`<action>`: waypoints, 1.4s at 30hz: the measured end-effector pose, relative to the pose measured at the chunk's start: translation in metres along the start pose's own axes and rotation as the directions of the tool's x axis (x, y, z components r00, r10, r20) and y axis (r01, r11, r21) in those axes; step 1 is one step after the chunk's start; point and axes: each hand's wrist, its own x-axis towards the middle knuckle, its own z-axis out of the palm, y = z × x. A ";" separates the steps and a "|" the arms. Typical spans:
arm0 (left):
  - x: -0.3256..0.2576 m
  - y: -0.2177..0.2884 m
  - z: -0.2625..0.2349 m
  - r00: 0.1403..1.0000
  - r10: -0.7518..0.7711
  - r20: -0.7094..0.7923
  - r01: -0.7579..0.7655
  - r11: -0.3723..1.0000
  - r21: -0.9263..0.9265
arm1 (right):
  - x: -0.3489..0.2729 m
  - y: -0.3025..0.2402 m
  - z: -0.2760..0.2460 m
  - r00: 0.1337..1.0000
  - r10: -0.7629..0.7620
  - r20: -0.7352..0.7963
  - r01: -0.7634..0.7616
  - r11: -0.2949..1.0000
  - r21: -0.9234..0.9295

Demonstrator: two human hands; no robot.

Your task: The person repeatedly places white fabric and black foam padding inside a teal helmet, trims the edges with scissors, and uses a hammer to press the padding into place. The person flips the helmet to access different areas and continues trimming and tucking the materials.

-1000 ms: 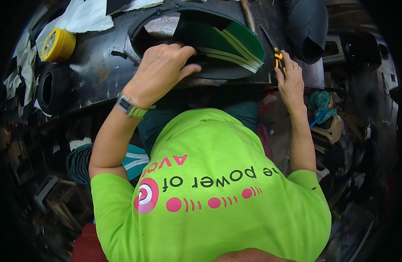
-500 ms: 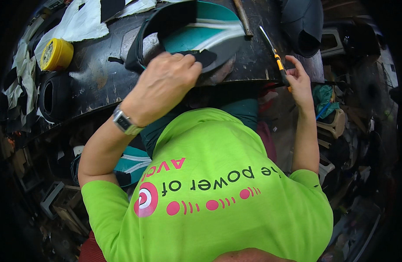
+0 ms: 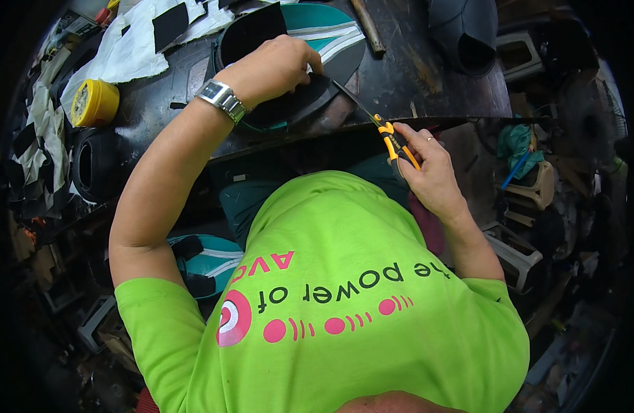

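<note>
A round-ended piece of teal, black and grey material with white stripes (image 3: 344, 58) lies on the dark table, a black flap (image 3: 251, 31) across its left part. My left hand (image 3: 279, 65), a metal watch on its wrist, rests over this piece with curled fingers pinching a black part near its middle. My right hand (image 3: 430, 168) holds a pair of scissors (image 3: 394, 144) by its yellow-and-black handles at the table's near edge. The blades point up and left, their tips beside the black part under my left fingers. Whether they touch it I cannot tell.
A yellow tub (image 3: 94, 103) and white cloth scraps (image 3: 141, 51) lie on the left of the table. A wooden stick (image 3: 368, 27) and a black boot-like form (image 3: 466, 34) are at the far right. Another teal piece (image 3: 217, 258) sits below my left arm.
My right hand has brought the scissors left and nearer, turning the tips toward the striped piece. My left hand has shifted slightly up and right over it.
</note>
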 end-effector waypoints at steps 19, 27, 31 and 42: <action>0.003 -0.022 0.002 0.963 0.265 -0.052 -0.263 0.964 0.042 | 0.008 0.000 -0.004 0.989 -0.112 0.099 0.137 0.947 -0.292; 0.009 -0.020 -0.001 0.986 0.164 -0.027 -0.164 0.986 0.002 | 0.006 -0.017 -0.016 0.984 0.079 0.161 -0.094 0.991 0.091; 0.013 -0.022 0.001 0.988 0.148 -0.033 -0.147 0.989 0.030 | 0.011 -0.032 -0.008 0.994 0.007 0.105 0.007 0.992 -0.129; 0.024 -0.024 0.010 0.985 0.150 -0.089 -0.130 0.972 0.195 | 0.029 -0.041 0.006 0.987 -0.053 0.152 0.066 0.995 -0.081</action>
